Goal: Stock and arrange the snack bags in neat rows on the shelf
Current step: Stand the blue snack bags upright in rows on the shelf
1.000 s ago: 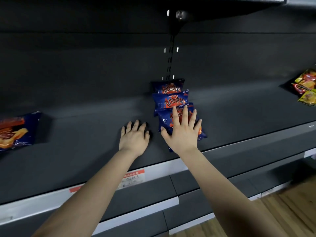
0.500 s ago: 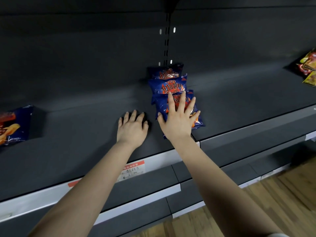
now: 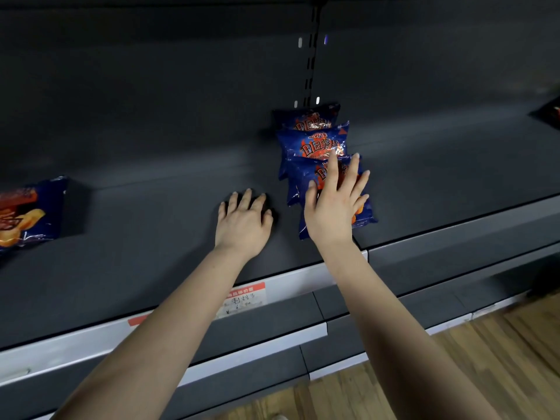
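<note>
Three blue snack bags with orange print lie in a front-to-back row on the dark shelf (image 3: 151,231): a rear bag (image 3: 309,118), a middle bag (image 3: 312,144) and a front bag (image 3: 363,212). My right hand (image 3: 331,204) lies flat on the front bag with fingers straight and spread, covering most of it. My left hand (image 3: 244,221) rests palm down on the bare shelf just left of the row, not touching any bag.
Another blue and orange snack bag (image 3: 27,212) stands at the far left of the shelf. A dark bag edge (image 3: 551,115) shows at the far right. A price label (image 3: 242,300) sits on the white shelf front. Lower shelves and wooden floor (image 3: 454,374) lie below.
The view has shifted, so the shelf sits a little differently in frame and the right-hand bags have slid almost out of view. Both hands keep their places on the shelf and front bag.
</note>
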